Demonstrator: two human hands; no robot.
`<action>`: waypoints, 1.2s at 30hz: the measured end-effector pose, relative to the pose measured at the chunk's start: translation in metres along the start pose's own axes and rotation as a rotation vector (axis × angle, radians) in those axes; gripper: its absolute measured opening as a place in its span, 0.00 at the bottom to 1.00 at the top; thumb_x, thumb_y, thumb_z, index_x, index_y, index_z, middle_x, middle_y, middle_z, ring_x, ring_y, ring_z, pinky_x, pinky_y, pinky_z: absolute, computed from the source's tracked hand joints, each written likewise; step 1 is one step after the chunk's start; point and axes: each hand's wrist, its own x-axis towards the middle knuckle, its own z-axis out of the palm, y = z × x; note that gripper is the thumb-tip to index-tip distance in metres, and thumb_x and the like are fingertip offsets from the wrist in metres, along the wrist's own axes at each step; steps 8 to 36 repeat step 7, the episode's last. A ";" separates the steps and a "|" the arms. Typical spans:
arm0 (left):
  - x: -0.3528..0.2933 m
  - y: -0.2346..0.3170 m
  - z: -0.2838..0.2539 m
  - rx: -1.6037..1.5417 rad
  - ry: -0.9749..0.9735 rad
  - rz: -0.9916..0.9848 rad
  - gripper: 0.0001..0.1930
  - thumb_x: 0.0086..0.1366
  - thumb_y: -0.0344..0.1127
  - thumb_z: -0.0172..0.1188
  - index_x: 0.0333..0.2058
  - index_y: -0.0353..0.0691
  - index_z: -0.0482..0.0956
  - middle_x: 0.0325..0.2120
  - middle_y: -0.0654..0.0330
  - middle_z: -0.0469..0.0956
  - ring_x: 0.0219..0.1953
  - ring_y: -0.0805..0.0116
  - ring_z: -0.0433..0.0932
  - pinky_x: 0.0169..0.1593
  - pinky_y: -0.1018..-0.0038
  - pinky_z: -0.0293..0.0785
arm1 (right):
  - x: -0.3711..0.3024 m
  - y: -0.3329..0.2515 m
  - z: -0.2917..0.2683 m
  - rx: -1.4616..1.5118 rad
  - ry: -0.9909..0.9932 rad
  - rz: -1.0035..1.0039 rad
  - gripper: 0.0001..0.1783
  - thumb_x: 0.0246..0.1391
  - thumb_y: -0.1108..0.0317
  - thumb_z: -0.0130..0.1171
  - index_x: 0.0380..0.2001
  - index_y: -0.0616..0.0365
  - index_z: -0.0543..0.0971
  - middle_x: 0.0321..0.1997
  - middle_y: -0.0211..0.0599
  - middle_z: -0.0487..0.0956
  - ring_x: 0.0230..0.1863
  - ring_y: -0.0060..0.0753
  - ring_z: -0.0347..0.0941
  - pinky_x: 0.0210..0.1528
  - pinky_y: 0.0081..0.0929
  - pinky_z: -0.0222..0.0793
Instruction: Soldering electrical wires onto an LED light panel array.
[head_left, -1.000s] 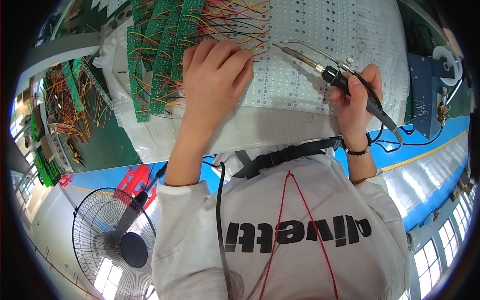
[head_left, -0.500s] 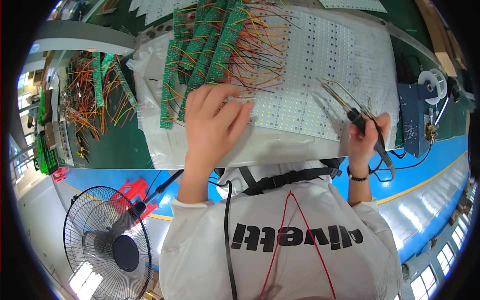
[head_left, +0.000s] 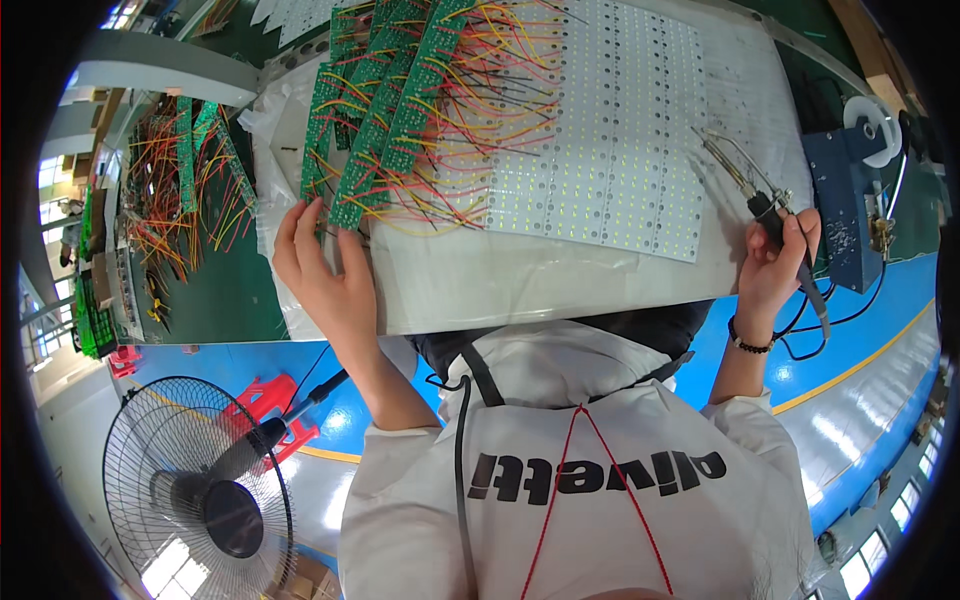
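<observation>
My left hand [head_left: 330, 285] is at the lower ends of the green circuit board strips [head_left: 400, 125]. Its fingers are apart, with the fingertips at or just against the end of the leftmost strips; contact is hard to make out. Red, yellow and black wires [head_left: 500, 95] trail rightward from the strips over a white perforated panel [head_left: 620, 140] with rows of small yellowish pads. On the right, my right hand [head_left: 773, 262] is closed around a soldering iron [head_left: 768, 212] with a thin curved metal tube alongside. Its tip points up and left, over the panel's right edge.
A dark blue box with a white reel [head_left: 872, 135] stands at the right, joined by black cable. More wired strips [head_left: 190, 165] lie on the green table at left. A black fan [head_left: 200, 490] and red stool [head_left: 265, 410] stand on the floor at lower left.
My left hand has left the wire ends at the panel's left edge and moved left to the strips' lower ends, its fingers spreading. My right hand has moved right with the soldering iron.
</observation>
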 end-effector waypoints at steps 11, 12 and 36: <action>-0.017 -0.011 0.002 -0.187 0.061 -0.060 0.25 0.55 0.28 0.56 0.54 0.38 0.66 0.49 0.49 0.69 0.55 0.56 0.65 0.57 0.65 0.57 | 0.006 0.011 -0.015 -0.029 -0.142 -0.054 0.11 0.55 0.68 0.47 0.22 0.53 0.58 0.14 0.33 0.65 0.14 0.20 0.59 0.17 0.15 0.54; -0.017 -0.011 0.002 -0.187 0.061 -0.060 0.25 0.55 0.28 0.56 0.54 0.38 0.66 0.49 0.49 0.69 0.55 0.56 0.65 0.57 0.65 0.57 | 0.006 0.011 -0.015 -0.029 -0.142 -0.054 0.11 0.55 0.68 0.47 0.22 0.53 0.58 0.14 0.33 0.65 0.14 0.20 0.59 0.17 0.15 0.54; -0.017 -0.011 0.002 -0.187 0.061 -0.060 0.25 0.55 0.28 0.56 0.54 0.38 0.66 0.49 0.49 0.69 0.55 0.56 0.65 0.57 0.65 0.57 | 0.006 0.011 -0.015 -0.029 -0.142 -0.054 0.11 0.55 0.68 0.47 0.22 0.53 0.58 0.14 0.33 0.65 0.14 0.20 0.59 0.17 0.15 0.54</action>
